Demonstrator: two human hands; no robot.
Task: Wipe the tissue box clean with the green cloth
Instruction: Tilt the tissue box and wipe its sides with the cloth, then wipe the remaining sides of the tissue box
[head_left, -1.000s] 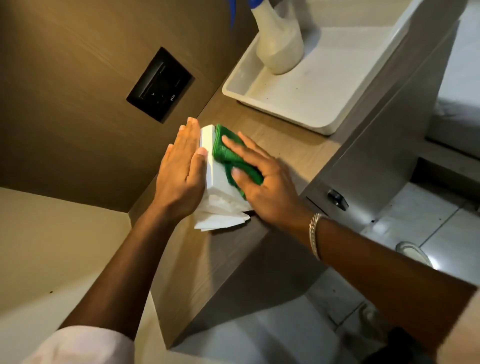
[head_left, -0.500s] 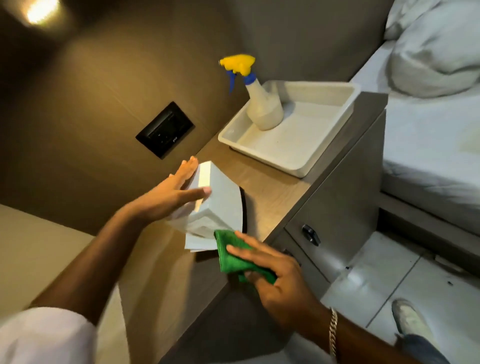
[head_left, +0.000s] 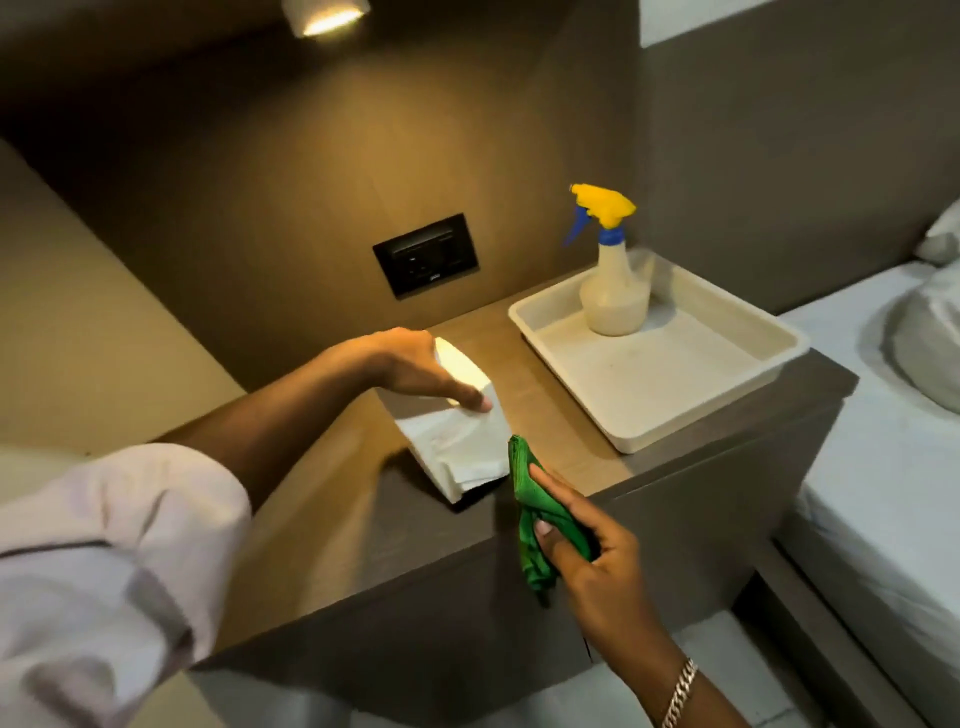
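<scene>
A white tissue box (head_left: 467, 415) lies on its side on the wooden nightstand top (head_left: 561, 441), with white tissue spilling from its near end. My left hand (head_left: 415, 364) rests on the box's upper edge and holds it. My right hand (head_left: 587, 551) grips the bunched green cloth (head_left: 530, 509) just right of the box's near corner, over the nightstand's front edge. The cloth's top tip is close beside the tissue; I cannot tell whether they touch.
A white plastic tray (head_left: 727, 395) sits on the right part of the nightstand, with a spray bottle (head_left: 613, 291) with a yellow head standing in it. A black socket panel (head_left: 426, 254) is on the wall behind. A bed (head_left: 883, 467) lies to the right.
My right hand drew the green cloth off the box's face, down to its near corner and over the front edge. The left hand stayed on the box. The camera view rose.
</scene>
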